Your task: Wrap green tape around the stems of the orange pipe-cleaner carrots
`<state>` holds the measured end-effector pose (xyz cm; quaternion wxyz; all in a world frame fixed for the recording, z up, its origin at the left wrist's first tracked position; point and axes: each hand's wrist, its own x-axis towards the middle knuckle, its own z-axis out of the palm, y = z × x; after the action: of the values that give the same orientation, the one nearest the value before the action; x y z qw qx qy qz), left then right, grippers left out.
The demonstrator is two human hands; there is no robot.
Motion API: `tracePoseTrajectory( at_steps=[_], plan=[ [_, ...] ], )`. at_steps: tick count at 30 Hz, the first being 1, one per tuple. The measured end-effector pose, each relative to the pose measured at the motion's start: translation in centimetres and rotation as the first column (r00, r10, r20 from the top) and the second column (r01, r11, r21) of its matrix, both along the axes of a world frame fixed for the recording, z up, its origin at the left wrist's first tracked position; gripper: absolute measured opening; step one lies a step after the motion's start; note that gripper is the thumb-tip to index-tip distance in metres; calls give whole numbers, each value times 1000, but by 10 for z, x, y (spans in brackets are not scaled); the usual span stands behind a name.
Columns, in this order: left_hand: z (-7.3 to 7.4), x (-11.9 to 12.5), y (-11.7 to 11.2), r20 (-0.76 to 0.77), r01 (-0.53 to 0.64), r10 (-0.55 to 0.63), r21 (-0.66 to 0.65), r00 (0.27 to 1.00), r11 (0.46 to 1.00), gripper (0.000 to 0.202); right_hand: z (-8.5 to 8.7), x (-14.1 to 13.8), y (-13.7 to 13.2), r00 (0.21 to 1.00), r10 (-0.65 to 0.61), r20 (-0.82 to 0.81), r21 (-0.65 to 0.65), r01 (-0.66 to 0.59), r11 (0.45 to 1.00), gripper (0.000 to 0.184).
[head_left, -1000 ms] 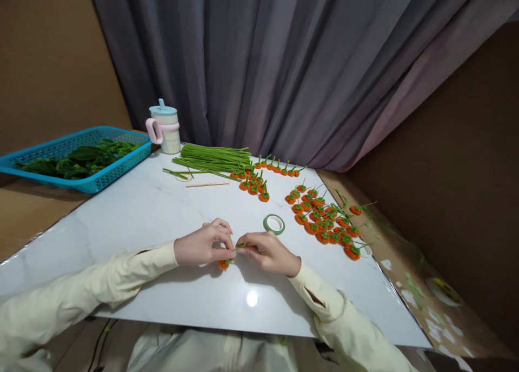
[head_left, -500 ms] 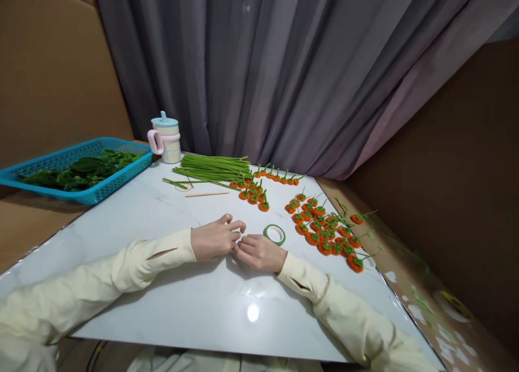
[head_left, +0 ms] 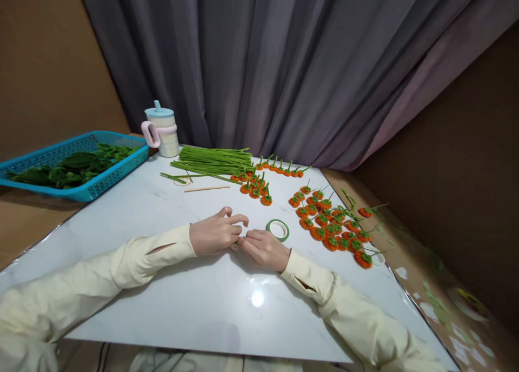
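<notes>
My left hand [head_left: 217, 233] and my right hand [head_left: 265, 248] meet fingertip to fingertip just above the middle of the white table [head_left: 182, 301]. Both pinch at the same spot, where a tiny greenish bit shows between the fingers; what it is stays hidden. The left index finger arches above the pinch. Close beyond my right hand lies a roll of green tape [head_left: 278, 230]. Farther right sit several small orange fuzzy pieces with green tops and thin stems [head_left: 330, 243]. A smaller group of orange pieces with short green stems [head_left: 255, 188] lies beyond my hands.
Long green fuzzy stems [head_left: 214, 160] are bundled at the back, near a thin wooden stick [head_left: 206, 188]. A lidded cup [head_left: 167, 137] stands at the back left, beside a blue basket [head_left: 95, 187] of green leaves. Paper scraps [head_left: 430, 310] litter the surface at right.
The camera view has shifted slightly. My hands remain together in nearly the same place, and a greenish bit now shows between the fingertips. The other things have stayed put.
</notes>
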<state>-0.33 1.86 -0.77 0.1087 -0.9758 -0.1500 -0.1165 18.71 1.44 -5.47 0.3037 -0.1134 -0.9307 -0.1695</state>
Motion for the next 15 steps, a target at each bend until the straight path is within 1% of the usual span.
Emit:
tracePoseTrajectory(
  at_steps=[4,9,13,15],
  plan=[
    [1,0,-2,-42,5,-5,-5,999,1000,14,-1,0,-1,1000,-3,24,24,3,1000,17],
    [2,-1,-2,-25,-4,4,12,1000,1000,13,2,0,-2,999,20,40,87,-23,996,11],
    [-1,-2,0,-37,-45,44,-30,998,999,15,4,1,-1,994,59,91,132,-71,989,7],
    [-2,-2,1,-32,-48,46,-63,998,997,20,4,1,-1,991,75,115,132,-90,987,7]
  ],
)
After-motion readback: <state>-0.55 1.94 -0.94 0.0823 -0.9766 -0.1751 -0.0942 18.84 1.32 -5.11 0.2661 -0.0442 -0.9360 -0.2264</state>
